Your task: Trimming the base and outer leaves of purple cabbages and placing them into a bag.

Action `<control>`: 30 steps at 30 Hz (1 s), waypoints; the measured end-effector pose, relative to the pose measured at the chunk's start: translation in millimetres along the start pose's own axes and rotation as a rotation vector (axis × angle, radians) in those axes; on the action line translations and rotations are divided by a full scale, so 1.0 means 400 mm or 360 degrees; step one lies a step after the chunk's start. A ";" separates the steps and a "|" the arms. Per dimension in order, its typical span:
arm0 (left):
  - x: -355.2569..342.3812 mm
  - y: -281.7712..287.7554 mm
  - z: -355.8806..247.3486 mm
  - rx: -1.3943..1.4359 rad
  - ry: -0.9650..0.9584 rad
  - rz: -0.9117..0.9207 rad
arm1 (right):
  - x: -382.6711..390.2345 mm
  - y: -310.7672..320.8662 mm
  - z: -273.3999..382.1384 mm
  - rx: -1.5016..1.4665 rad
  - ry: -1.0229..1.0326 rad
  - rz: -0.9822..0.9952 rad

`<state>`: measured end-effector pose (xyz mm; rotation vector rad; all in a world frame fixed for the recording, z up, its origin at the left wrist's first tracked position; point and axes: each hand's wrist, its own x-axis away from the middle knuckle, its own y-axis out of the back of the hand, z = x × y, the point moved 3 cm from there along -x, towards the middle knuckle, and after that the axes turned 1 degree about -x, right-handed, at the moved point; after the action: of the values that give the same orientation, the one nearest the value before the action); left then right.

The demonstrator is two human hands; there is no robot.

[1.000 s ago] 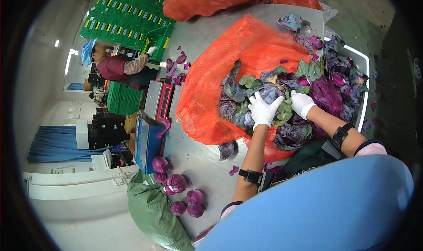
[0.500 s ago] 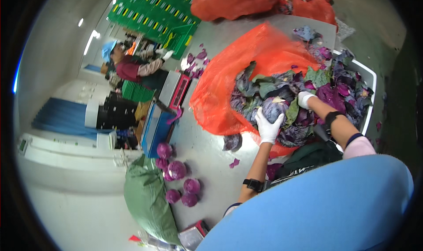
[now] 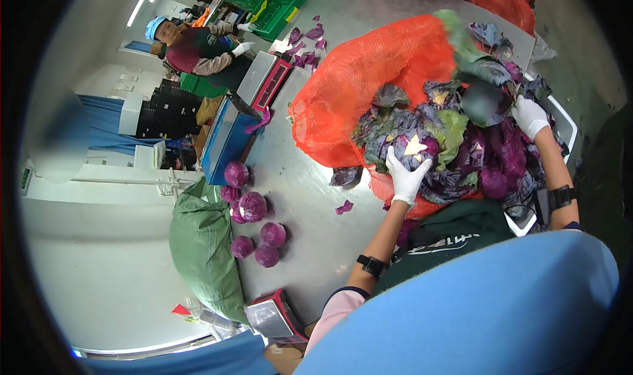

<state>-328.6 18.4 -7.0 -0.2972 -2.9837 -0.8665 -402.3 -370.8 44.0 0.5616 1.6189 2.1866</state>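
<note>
My left hand (image 3: pixel 407 182), in a white glove, grips a red cabbage (image 3: pixel 427 148) from the near side, thumb and fingers spread around it. Pale cut leaf stubs show on top of that head. Over to the right, my gloved right hand (image 3: pixel 529 117) is closed at the edge of a cabbage leaf (image 3: pixel 480 62), green and dark purple and smeared by motion. More untrimmed cabbages and loose leaves surround both hands, heaped at the mouth of an orange mesh sack (image 3: pixel 376 65).
A white bin (image 3: pixel 565 121) with purple leaves stands at the right. Several trimmed cabbages (image 3: pixel 253 206) sit left on the metal table (image 3: pixel 316 210), near a green sack (image 3: pixel 204 243) and a red-sided scale (image 3: pixel 277 316). A co-worker (image 3: pixel 198 52) stands by green crates (image 3: pixel 277 12).
My right hand has moved right from beside the cabbage, with a blurred leaf now next to it. My left hand stays on the cabbage, whose pale stubs now face up. The view has shifted.
</note>
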 end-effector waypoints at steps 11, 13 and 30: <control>-0.090 0.014 -0.048 -0.0329 -0.0006 0.0290 | 0.103 -0.070 0.327 -0.0914 0.0795 -0.0068; -0.090 0.003 -0.044 -0.0291 -0.0035 0.0267 | 0.105 -0.151 0.398 -0.0735 0.0790 -0.0129; -0.102 0.015 -0.017 -0.0392 -0.0175 0.0253 | 0.061 -0.219 0.524 -0.0101 0.0815 0.0514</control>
<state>-287.6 12.4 -1.0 -0.5976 -2.8966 -1.2365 -310.5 -163.0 17.7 0.2666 1.7888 2.7840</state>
